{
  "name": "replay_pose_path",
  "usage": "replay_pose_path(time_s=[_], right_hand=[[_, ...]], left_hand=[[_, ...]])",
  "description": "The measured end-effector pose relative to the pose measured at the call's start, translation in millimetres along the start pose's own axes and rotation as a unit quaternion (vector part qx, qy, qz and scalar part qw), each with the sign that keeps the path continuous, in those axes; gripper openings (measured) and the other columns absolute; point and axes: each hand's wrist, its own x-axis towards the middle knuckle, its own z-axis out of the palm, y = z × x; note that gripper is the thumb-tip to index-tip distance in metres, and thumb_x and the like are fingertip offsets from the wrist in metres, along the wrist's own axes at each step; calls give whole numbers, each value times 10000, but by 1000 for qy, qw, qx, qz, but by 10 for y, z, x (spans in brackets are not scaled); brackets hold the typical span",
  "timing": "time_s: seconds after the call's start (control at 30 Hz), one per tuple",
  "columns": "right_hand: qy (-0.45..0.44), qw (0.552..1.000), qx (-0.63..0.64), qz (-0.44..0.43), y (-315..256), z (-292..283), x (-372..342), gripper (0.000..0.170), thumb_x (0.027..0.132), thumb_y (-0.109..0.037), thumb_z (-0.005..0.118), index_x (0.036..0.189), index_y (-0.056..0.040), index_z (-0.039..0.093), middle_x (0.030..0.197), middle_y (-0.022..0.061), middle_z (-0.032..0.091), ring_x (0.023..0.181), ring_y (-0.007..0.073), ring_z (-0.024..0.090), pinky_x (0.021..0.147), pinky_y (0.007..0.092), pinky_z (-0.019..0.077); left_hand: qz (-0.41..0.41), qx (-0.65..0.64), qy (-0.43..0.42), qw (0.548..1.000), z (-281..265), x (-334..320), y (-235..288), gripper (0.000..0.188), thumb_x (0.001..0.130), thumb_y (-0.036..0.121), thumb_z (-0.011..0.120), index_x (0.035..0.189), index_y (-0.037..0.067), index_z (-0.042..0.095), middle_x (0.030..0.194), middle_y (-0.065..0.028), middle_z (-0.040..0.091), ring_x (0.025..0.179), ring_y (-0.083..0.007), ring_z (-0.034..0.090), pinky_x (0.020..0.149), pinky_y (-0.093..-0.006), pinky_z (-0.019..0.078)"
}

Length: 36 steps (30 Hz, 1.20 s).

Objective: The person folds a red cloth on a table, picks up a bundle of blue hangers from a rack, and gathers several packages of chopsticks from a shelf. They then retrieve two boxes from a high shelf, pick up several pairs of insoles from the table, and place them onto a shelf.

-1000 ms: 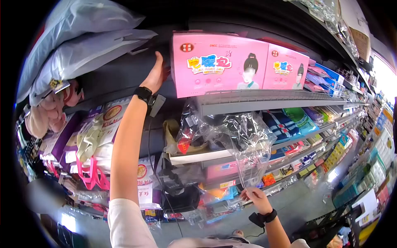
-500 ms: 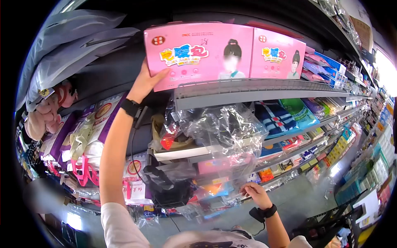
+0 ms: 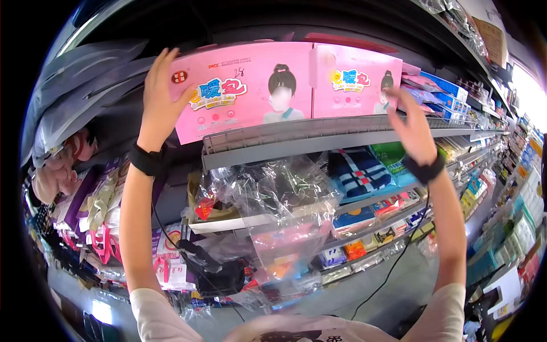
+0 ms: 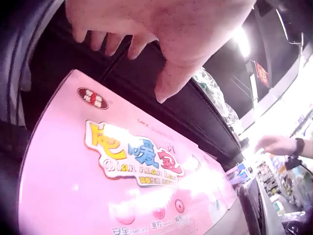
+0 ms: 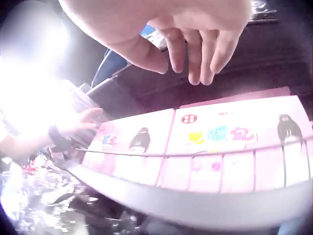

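Two pink boxes are seen side by side on a wire-edged shelf (image 3: pixel 273 151), which is taken as the reference. The left pink box (image 3: pixel 250 85) is set at the shelf's left end, its corner projecting past the front rail. The right pink box (image 3: pixel 358 85) is placed next to it, farther right along the shelf. Both are printed with coloured lettering and a figure with tied-up dark hair.

The left hand (image 3: pixel 161 108) is raised at the shelf's left end, before the left pink box; its fingers are extended, the thumb is spread away, and nothing is gripped. Contact with the box cannot be confirmed. The right hand (image 3: pixel 413 128) is held before the shelf's right part, near the right pink box; its fingers are loosely bent and nothing is held.

Below the shelf, a clear plastic bag (image 3: pixel 285 194) is observed, with a plaid cloth (image 3: pixel 362 174) to its right. Left of the shelf, grey bags (image 3: pixel 85 74) are stacked, with a plush toy (image 3: pixel 57 176) beneath. Blue boxes (image 3: pixel 450 105) are noted toward the shelf's right end.
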Motion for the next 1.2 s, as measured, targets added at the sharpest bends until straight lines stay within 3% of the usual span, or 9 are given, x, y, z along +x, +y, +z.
replay_pose_path(time_s=[0.23,0.33,0.43,0.7,0.8,0.83,0.9,1.03,1.2], right_hand=[[66,958,-249,-125,824,496,1377,422,723,-93,499,1137,-62,428,1145,136,463,1086,283,431,906,424,316],[-169,931,-323,17,869,643,1472,440,708,-82,486,1144,-68,425,1153,119,462,1074,273,447,901,433,311],[-123,933,-338,1,853,727,1363,453,690,-63,501,1133,-63,409,1113,114,467,1063,302,437,836,477,350],[-31,902,-417,-111,1277,936,1388,545,705,-58,488,1227,-35,333,1192,171,427,1084,324,419,888,390,344],[-190,904,-382,-33,543,533,1227,708,649,-83,531,1269,68,222,1325,216,237,1242,280,231,1027,336,203],[-75,862,-452,-218,751,472,1080,567,663,-151,482,1200,6,388,1243,143,393,1185,236,328,999,353,232],[-64,912,-356,-195,489,235,652,558,734,-7,448,1273,-1,303,1343,90,284,1254,185,231,1047,302,126],[8,992,-83,-98,-151,59,-1069,258,741,-17,437,998,-19,461,1048,102,464,942,236,417,811,324,314],[-388,899,116,165,-563,893,-4349,199,688,9,470,842,-51,580,804,85,606,744,254,572,622,355,462]], left_hand=[[10,86,-96,992,42,101,160,555,727,228,596,1224,103,383,1276,-148,339,1149,-319,348,940,-362,293],[20,106,-127,986,91,70,78,569,741,236,572,1248,114,344,1275,-142,335,1155,-311,337,940,-370,289],[10,116,-151,982,103,29,85,578,747,234,563,1257,107,322,1281,-142,325,1168,-307,322,948,-385,274],[45,67,-62,995,-83,-195,389,450,731,164,575,1156,95,447,1234,-123,393,1100,-302,383,921,-389,289],[22,88,-90,992,-400,-305,1057,410,769,134,542,1165,79,452,1253,-120,391,1145,-282,360,957,-361,259],[43,68,-96,992,-501,-402,1088,415,709,122,582,1112,88,491,1222,-127,414,1083,-308,396,910,-382,289],[-6,14,-145,989,-721,-683,1485,457,628,100,602,1077,88,519,1219,-163,413,1093,-315,393,910,-380,285],[68,-392,-302,866,-872,-1529,1950,255,754,241,581,926,52,588,915,-92,583,771,-239,586,619,-340,478],[71,-355,-518,775,-407,-2935,2346,256,717,154,561,934,19,579,809,-64,578,752,-218,561,712,-302,447]])
